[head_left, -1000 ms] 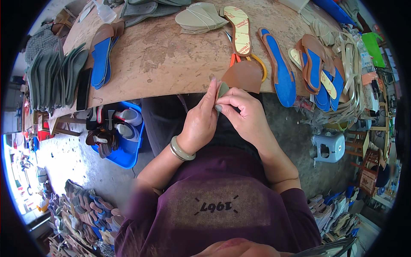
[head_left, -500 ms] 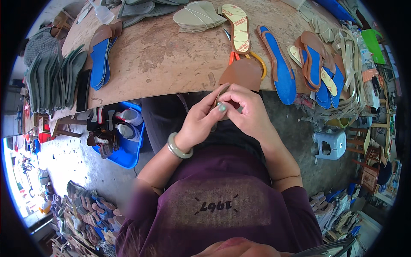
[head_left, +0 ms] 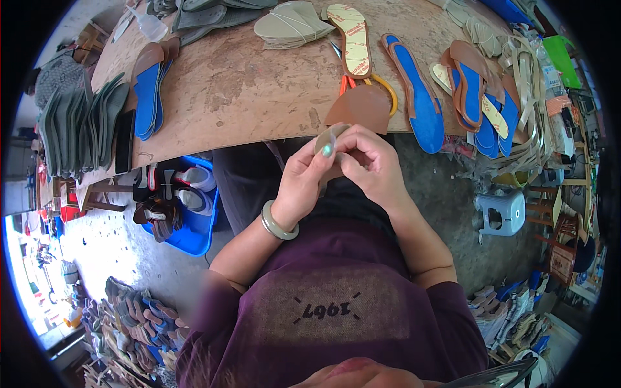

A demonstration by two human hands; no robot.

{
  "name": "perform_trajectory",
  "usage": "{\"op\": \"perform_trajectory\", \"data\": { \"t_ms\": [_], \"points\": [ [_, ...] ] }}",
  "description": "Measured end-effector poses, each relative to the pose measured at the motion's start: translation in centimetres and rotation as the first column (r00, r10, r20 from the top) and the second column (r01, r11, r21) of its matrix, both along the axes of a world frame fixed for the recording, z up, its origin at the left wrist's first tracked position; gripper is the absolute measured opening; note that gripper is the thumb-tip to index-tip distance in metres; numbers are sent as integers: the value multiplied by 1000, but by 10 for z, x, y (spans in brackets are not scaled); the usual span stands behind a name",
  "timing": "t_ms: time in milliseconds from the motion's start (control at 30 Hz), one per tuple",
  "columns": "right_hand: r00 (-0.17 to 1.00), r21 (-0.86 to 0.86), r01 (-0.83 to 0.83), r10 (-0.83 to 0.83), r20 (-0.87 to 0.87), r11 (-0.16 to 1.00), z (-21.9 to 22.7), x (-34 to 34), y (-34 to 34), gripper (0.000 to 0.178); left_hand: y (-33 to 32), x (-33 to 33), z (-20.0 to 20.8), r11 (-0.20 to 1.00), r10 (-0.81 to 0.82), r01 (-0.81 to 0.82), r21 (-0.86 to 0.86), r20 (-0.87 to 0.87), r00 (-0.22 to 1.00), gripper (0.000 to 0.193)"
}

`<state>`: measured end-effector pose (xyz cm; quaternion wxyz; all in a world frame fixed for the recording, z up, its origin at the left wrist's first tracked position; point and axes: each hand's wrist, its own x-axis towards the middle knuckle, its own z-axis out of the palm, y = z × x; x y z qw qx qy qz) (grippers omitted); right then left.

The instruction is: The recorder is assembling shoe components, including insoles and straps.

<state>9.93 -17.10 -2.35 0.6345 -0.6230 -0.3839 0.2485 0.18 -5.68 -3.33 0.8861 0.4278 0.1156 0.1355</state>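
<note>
Just off the near table edge, both my hands are closed on a thin brown leather-like piece (head_left: 331, 134). My left hand (head_left: 303, 178) pinches it with the thumb on the near face. The fingers of my right hand (head_left: 375, 161) are curled at its other side, and their tips are partly hidden. Directly beyond my hands lies a rounded brown leather piece (head_left: 359, 108) on the table. Behind it are orange and yellow tool handles (head_left: 392, 97), partly covered by a cream printed insole (head_left: 354, 42). To the right rests a blue insole with brown edging (head_left: 420, 97).
Grey insoles (head_left: 68, 132) stand in a row at the table's left, beside a dark flat object (head_left: 125, 141) and blue-brown insoles (head_left: 152, 97). Beige tied pieces (head_left: 292, 26) sit at the back. More insoles (head_left: 469, 87) lie at right. Below are a blue bin (head_left: 194, 239) and a stool (head_left: 501, 212).
The brown piece has turned in my fingers so more of its face shows. My left thumb has shifted up along it, and my right fingers have loosened slightly. The view has moved a little.
</note>
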Motion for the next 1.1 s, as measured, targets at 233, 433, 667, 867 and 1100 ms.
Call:
{"op": "perform_trajectory", "data": {
  "t_ms": [233,433,667,867,1100],
  "points": [
    [987,-190,-19,-12,-162,982,1,5,-1,13,1,-2,-11,917,26,-20,399,-10,1000,35],
    [976,-164,62,-25,217,984,-2,15,-26,25,25,-8,3,769,122,-45,638,-77,990,34],
    [898,-689,414,-143,416,595,-37,52,-189,25,101,-13,0,904,426,-421,70,-74,902,35],
    [946,-673,215,-321,-36,708,-6,-7,-169,24,77,-6,7,954,10,13,-299,75,997,51],
    [881,-518,-175,-102,-462,837,-81,-43,-156,21,61,-5,4,812,-151,226,-539,180,972,54]
  ]
}}
